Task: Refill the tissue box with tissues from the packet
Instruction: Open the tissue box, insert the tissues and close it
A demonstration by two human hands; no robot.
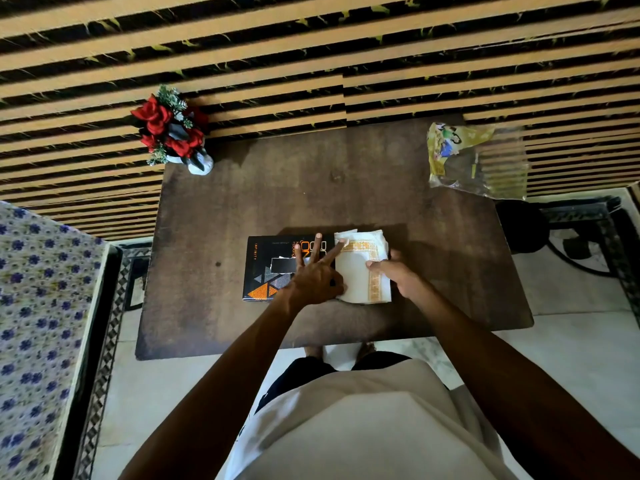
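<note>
- The fingers [313, 252] of the left hand [317, 278] are spread apart and flat, lying across the right end of the box [268, 268] with one fingertip reaching onto the tissues [360, 268]; they clamp nothing.
- The right hand [393, 271] has its fingers curled together on the right edge of the tissues, thumb on top, pinching the stack.
- The tissues, a white folded stack with an orange border, sit on the bench [346, 188] just beside the box, touching its right end.
- The box lies flat, black with orange triangles, its top slot showing dark to the left of the left hand.
- Step in hand, as I judge it: squaring up the loose stack next to the box before loading it; nothing appears to be inside yet.
- The next move likely calls for opening the box, probably at an end flap, and sliding the stack in whole without it fanning apart.
- Farther off, the packet [474, 161] lies at the right back corner, looking emptied, well apart from the hands.
- A vase [173, 133] of red flowers stands at the left back corner.
</note>
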